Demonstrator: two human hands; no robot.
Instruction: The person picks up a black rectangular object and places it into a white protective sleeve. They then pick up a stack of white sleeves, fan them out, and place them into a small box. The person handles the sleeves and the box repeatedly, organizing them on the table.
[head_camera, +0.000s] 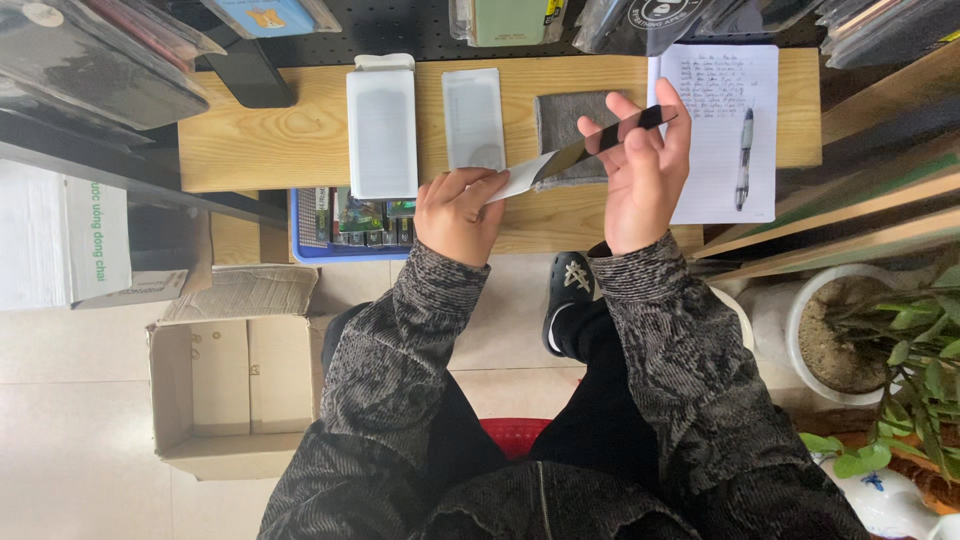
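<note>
1. My right hand (645, 170) holds a thin dark glass sheet (610, 135) by its edges, fingers spread along it and closed on it, above the far part of the bench (270, 140). My left hand (458, 212) is pinched shut on the white film (520, 178) that runs off the sheet's near end. The hands are apart, joined only by the film.

2. The sheet is tilted and held only at its edges. If I pull the film too hard or off to one side, I judge it could twist out of my right fingers and drop onto the bench or down to the floor.

3. The sheet looks thin and stiff. A sharp tug against my grip could bend it, and I think it could crack.

4. My fingertips sit close to the sheet's face. If they slide inward, they could leave smears on it.

5. The freed film could curl back and stick to the sheet again, or catch dust, if I let it go slack.

6. Right under my hands lies a grey cloth (565, 120), with a white tray (381, 130) and a flat white sleeve (473, 118) just beside it to the left, and an open notebook (715, 150) with a pen (744, 160) to the right. A sweep of my left elbow or wrist could knock the tray or sleeve off the front edge.

7. An open cardboard box (235, 395) stands on the floor by my left knee; a dropped piece may land there, out of sight.
</note>
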